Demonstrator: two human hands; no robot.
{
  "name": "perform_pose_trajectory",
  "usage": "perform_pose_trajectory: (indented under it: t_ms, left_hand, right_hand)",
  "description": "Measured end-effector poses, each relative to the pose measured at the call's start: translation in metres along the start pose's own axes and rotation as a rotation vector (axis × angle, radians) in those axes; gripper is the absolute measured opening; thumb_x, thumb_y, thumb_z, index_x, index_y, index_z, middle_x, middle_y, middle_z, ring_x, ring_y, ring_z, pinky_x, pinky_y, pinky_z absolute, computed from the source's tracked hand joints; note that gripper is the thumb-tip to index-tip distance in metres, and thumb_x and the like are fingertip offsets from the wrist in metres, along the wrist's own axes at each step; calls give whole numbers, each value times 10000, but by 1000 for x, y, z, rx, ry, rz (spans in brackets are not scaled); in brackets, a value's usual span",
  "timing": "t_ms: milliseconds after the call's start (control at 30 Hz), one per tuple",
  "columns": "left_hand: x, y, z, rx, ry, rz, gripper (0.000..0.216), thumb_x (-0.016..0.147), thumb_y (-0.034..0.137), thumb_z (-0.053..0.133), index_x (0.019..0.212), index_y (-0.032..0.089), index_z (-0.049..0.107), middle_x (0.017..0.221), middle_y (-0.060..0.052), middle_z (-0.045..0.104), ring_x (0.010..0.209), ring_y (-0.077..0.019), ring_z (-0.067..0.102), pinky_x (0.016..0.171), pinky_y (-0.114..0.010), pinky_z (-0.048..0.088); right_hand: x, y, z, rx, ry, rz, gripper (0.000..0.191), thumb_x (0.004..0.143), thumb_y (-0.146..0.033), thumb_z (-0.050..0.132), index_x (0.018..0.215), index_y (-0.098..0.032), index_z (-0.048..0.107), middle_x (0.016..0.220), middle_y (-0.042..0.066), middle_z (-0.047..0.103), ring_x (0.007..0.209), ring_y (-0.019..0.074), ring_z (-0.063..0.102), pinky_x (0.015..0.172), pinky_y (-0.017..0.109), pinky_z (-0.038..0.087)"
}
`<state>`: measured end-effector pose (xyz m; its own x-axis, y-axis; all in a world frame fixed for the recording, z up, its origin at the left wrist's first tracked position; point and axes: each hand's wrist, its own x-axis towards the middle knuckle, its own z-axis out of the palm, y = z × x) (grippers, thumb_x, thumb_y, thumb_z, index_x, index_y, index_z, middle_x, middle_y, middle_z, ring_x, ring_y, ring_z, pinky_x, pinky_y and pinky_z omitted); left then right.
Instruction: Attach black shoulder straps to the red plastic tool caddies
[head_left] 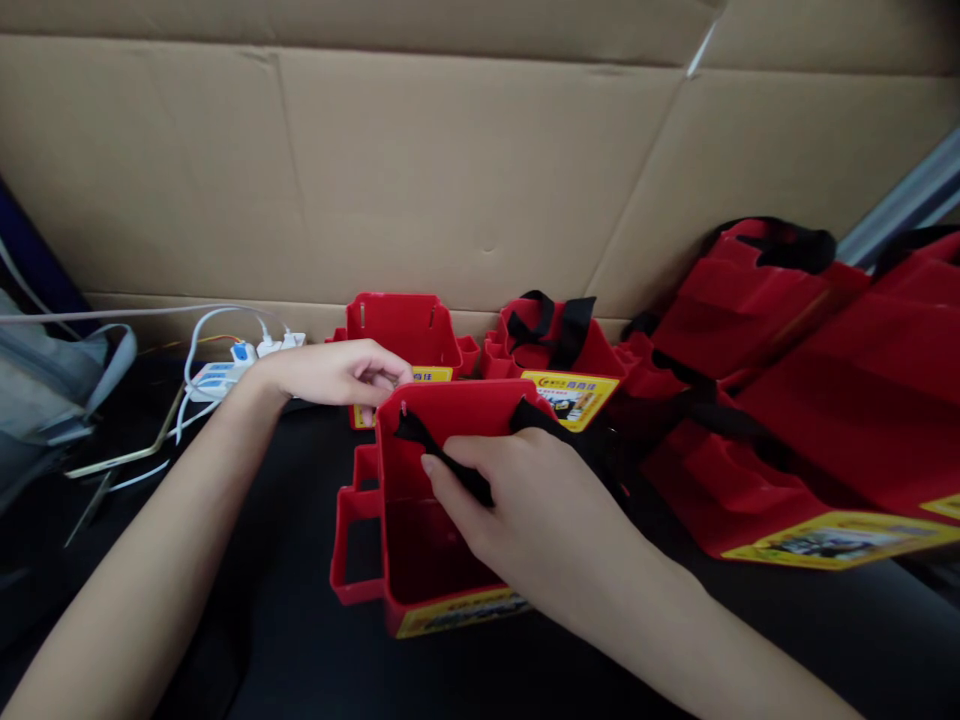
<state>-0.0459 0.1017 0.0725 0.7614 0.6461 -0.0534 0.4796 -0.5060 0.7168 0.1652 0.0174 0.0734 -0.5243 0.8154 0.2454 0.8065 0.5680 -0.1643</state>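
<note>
A red plastic box (pixel 420 540) with side pockets and a yellow label lies on the dark table in front of me. My right hand (pixel 525 510) rests over its open top and pinches a black strap (pixel 442 455) that runs through a slot in the box's far wall. My left hand (pixel 341 372) is curled at the box's far left corner, fingertips pressed against the wall by the slot. Just behind stand two more red boxes, one without a strap (pixel 409 330) and one with a black strap (pixel 555 345).
A stack of red boxes with black straps (pixel 795 390) lies tipped over at the right. A white power strip with plugs and cables (pixel 225 370) sits at the left, next to a grey bag (pixel 45 390). A cardboard wall (pixel 450 170) closes the back.
</note>
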Motion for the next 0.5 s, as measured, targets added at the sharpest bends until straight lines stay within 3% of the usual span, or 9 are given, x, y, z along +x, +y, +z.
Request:
perform_pose_trajectory:
  t_ms: [267,500]
  left_hand:
    - [-3,3,1,40,4,6,130,790,130,458,875,139,556,733,-4,554,641,-98,508,575,-186,399]
    - [1,7,4,50,42,-3,101,780,85,433,796,138,517,666,13,504,580,-83,469,538,-181,389]
  right_hand:
    - [-1,2,9,-80,-25,-34,199,832,-207,418,730,-181,586,587,6,577,497,126,495,477,263,221]
    - [2,1,10,-88,-22,-61,173,813,-190,400,736,-187,555,557,-5,544,496,134,487,475,261,211]
